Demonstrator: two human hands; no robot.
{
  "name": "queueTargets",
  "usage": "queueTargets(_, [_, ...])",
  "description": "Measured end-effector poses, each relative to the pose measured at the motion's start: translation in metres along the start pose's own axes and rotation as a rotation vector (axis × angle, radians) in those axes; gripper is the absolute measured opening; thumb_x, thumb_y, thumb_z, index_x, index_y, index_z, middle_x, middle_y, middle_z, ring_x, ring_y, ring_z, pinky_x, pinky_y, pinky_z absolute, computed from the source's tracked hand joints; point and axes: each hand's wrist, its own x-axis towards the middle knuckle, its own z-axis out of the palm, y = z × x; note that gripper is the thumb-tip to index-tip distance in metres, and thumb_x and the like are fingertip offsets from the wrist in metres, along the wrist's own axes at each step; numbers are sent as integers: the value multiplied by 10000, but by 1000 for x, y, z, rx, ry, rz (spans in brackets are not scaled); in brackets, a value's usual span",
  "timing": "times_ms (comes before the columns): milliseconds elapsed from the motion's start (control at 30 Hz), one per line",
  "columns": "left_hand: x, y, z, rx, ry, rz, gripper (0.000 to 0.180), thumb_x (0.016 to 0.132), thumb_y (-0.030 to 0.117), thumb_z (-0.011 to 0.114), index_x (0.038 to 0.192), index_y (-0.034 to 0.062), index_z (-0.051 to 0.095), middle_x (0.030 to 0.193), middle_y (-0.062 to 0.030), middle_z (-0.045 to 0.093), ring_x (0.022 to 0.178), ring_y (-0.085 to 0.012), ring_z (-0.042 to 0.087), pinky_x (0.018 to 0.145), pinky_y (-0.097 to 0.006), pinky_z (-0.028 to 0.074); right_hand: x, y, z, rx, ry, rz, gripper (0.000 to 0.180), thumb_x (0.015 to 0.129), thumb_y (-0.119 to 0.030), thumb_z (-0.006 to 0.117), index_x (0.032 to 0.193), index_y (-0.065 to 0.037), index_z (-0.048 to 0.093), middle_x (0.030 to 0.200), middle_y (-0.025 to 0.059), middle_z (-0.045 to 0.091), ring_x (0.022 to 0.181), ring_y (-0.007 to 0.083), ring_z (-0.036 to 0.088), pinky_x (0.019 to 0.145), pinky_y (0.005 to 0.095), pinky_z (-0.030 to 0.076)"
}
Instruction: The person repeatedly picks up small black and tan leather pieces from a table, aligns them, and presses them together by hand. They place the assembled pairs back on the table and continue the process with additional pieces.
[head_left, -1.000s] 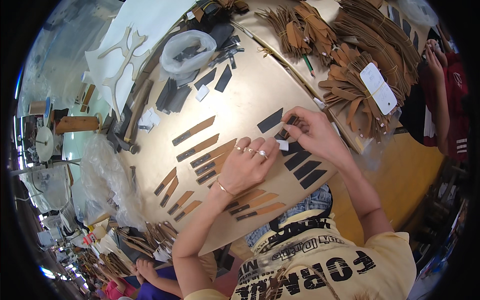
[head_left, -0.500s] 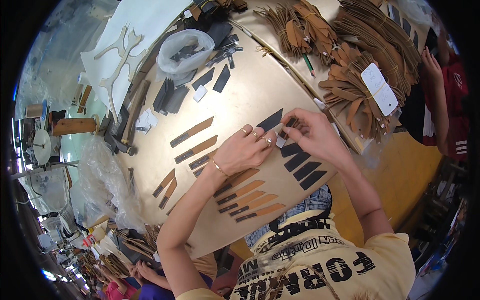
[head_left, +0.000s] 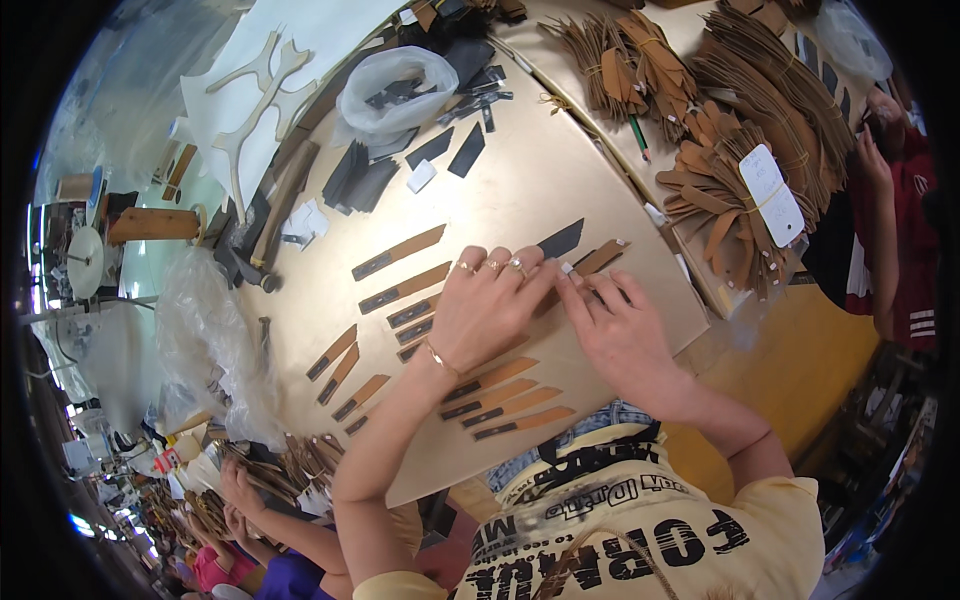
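My left hand [head_left: 490,310], with rings and a bracelet, bends its fingers over a brown leather strip [head_left: 602,256] above the table. My right hand [head_left: 628,345] has its fingertips closed against the same strip, close to the left fingertips. Something small and white [head_left: 567,268] shows where the hands meet. The strip's far end sticks out beyond the right fingers; its near part is mostly hidden. A black slanted piece [head_left: 562,238] lies just past my left fingers. Brown strips with dark ends [head_left: 400,252] lie in rows left of and below my left hand.
Past the hands are a clear plastic bag [head_left: 395,85] of black pieces, black stacks [head_left: 360,180] and a hammer [head_left: 283,215]. Tied brown leather bundles [head_left: 745,180] fill the far right, with a pencil [head_left: 639,138] beside them. Other people sit at right and lower left.
My right hand has come down and turned flatter, now hiding the black pieces on the right. The brown strip, earlier bunched in its fingers, now extends past them. The view shifted slightly.
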Motion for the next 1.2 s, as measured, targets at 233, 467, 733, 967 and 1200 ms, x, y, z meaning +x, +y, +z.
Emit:
queueTargets(233, [-17,32,30,101,-3,-112,422,823,103,591,1239,38,613,1167,-89,587,933,-200,583,814,-351,416,6,38,-6,365,0,89,378,779,-85,669,1154,-44,659,1041,98,676,1072,261,590,1010,416,373])
queueTargets(467, [-13,43,37,217,-19,-196,410,878,131,555,1277,41,587,1212,-102,580,1027,-227,576,897,-374,425,10,61,4,572,74,531,282,871,-147,697,1133,-50,659,966,109,665,951,252,627,901,382,434])
queueTargets(733, [-13,50,9,-646,353,-571,285,882,199,667,1141,80,670,1048,-89,678,1001,-228,617,957,-428,376,7,34,-13,777,196,300,280,870,6,675,1148,-22,645,875,53,610,827,169,566,818,298,463])
queueTargets(967, [-84,44,-34,-852,408,-627,169,881,184,722,1021,92,729,882,-42,711,787,-173,629,857,-342,423,16,-10,-27,870,99,131,351,830,-5,721,1170,-32,637,920,77,637,873,193,588,814,311,472])
queueTargets(1200, [-227,64,-89,-743,178,-1218,203,852,134,750,1010,12,717,895,-85,721,797,-146,666,736,-284,516,32,-19,-21,736,12,98,361,853,-60,707,1206,-52,635,952,83,648,910,234,589,845,349,461])
